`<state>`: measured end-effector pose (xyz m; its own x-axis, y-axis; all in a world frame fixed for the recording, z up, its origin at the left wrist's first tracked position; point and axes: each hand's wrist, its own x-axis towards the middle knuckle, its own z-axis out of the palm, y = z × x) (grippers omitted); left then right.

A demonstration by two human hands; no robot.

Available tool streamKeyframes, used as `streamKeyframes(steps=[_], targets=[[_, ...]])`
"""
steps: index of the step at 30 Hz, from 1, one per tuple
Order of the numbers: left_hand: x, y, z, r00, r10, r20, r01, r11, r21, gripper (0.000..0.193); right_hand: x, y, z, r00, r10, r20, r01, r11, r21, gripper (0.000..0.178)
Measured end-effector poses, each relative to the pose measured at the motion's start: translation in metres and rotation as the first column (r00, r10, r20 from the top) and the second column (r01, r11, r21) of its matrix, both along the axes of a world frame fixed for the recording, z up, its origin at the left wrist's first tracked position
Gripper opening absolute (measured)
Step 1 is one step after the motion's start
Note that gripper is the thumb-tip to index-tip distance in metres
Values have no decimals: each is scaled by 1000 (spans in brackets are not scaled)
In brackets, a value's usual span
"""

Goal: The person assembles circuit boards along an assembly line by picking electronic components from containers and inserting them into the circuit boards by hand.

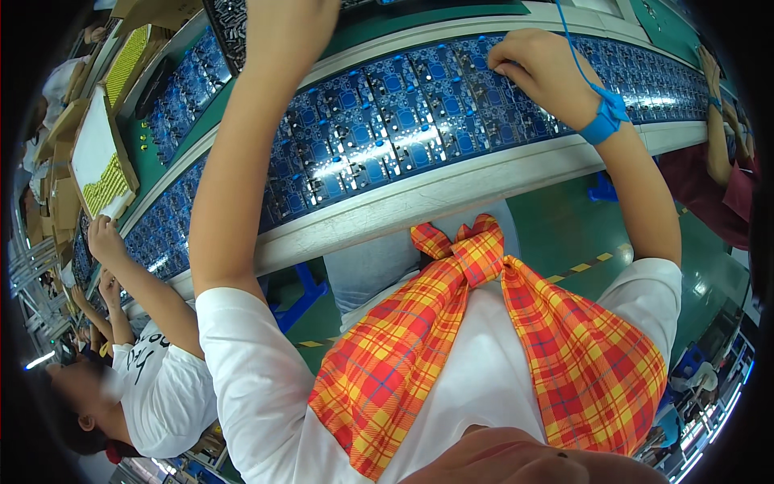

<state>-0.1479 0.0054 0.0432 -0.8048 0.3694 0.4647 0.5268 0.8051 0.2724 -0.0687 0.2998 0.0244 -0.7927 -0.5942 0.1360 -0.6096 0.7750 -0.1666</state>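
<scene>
A long row of blue circuit boards [387,121] runs across in front of me, dotted with small parts. Over its middle right hangs my right hand [548,73], closed, with thumb and forefinger drawn together close above a board. Whatever it pinches, if anything, is too small to make out. A blue wrist strap [605,117] with a thin cord circles that wrist. My left hand [292,32] reaches past the boards at the upper edge, beside a black tray of small dark parts [230,32]; its fingers lie outside the picture.
A pale metal rail [395,198] borders the boards on my side. More boards [189,97] lie behind at the left, near cardboard boxes of yellow parts [105,189]. A co-worker [161,379] sits to the left; another person's arms [717,129] reach in at the right.
</scene>
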Motion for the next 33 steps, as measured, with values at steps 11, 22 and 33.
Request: streamKeyframes(steps=[11, 22, 33], targets=[[56, 38, -16, 797, -507, 327, 447, 860, 245, 17, -54, -2, 35, 986, -159, 42, 165, 968, -192, 21], [69, 54, -23, 750, -531, 394, 454, 847, 278, 17, -129, -36, -25, 995, -96, 41, 103, 833, -543, 24], [85, 65, -32, 865, -491, 103, 500, 860, -98, 12, -117, -30, -20, 992, -87, 89, 125, 674, -728, 24]])
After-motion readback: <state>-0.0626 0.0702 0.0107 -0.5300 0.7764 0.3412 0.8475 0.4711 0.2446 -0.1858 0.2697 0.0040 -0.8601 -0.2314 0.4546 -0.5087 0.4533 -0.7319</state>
